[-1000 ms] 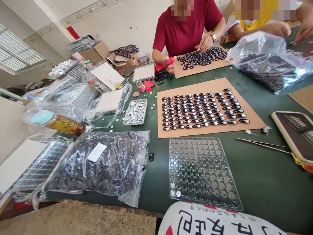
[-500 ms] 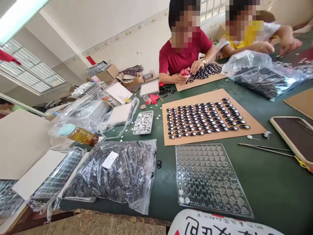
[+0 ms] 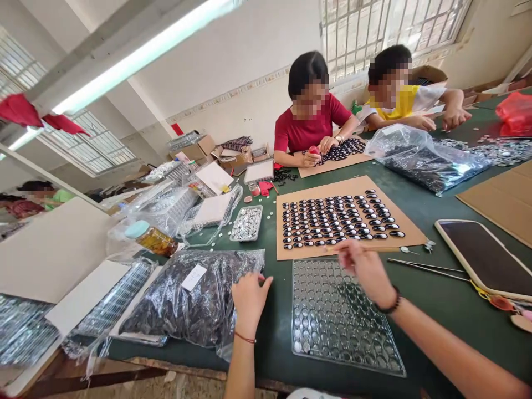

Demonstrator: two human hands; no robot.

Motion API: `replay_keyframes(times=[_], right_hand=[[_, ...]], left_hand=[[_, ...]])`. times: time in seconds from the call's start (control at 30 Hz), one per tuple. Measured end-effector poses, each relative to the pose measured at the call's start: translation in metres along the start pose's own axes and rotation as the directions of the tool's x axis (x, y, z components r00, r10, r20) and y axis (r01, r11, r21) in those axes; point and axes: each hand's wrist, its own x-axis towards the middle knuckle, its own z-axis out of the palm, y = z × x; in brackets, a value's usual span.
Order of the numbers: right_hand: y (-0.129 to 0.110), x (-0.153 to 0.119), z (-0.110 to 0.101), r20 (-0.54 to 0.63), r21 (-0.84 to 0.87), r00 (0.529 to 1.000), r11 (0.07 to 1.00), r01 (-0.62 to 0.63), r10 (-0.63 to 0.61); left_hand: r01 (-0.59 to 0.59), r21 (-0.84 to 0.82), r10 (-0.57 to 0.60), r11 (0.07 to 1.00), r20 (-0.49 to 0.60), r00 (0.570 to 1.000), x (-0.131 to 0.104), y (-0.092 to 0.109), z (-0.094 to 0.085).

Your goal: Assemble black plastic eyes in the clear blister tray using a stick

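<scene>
My right hand is above the far edge of a clear plastic tray with rows of round wells, fingers closed on a thin, light-coloured stick that points left. Just beyond lies a brown cardboard sheet, bearing rows of small black oval pieces with white ovals on them. My left hand is at the right edge of a plastic bag full of dark pieces. Its thumb stands apart from the fingers, with a small dark piece near the gap. A few white discs sit in the tray's near-left wells.
A small tub of white discs stands behind the bag, near a lidded jar. Tweezers and a phone lie at right. Across the table, two people work near another filled bag.
Both my hands have come into view, the right one with the stick. The camera view has tilted up, showing more of the window and lamp.
</scene>
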Motion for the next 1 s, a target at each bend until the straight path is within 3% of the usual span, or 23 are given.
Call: replay_keyframes(times=[0.13,0.33,0.43,0.57,0.7,0.83,0.9,1.0], right_hand=[[0.026,0.012,0.013,-0.007,0.045,0.999,0.998,-0.032,0.032],[0.025,0.014,-0.002,-0.031,-0.021,0.999,0.999,0.027,-0.028],[0.018,0.014,-0.007,-0.068,0.007,0.996,0.999,0.051,-0.050],[0.014,0.013,-0.006,-0.074,0.021,0.994,0.996,0.084,-0.083],[0.011,0.012,-0.005,-0.075,-0.002,0.990,0.993,0.118,-0.118],[0.009,0.015,-0.008,-0.088,-0.027,0.986,0.990,0.141,-0.143],[0.009,0.016,-0.009,-0.085,-0.076,0.985,0.987,0.143,-0.150],[0.008,0.017,-0.011,-0.075,-0.149,0.985,0.978,0.143,-0.156]], left_hand=[[-0.060,0.110,0.060,0.992,-0.001,0.998,0.002,-0.005,0.016],[-0.107,-0.009,0.108,0.994,0.027,0.994,0.014,0.005,-0.006],[-0.079,0.002,0.079,0.997,0.046,0.996,0.010,-0.005,-0.012],[-0.039,0.062,0.032,0.997,0.112,0.993,-0.009,-0.026,0.001],[-0.006,-0.012,0.006,1.000,0.055,0.998,-0.022,-0.031,0.019],[-0.110,-0.115,0.112,0.987,0.010,0.994,-0.018,-0.021,0.025],[-0.156,-0.184,0.169,0.970,0.058,0.984,-0.009,-0.011,0.019],[-0.143,-0.428,0.237,0.892,0.174,0.956,0.011,0.018,0.002]])
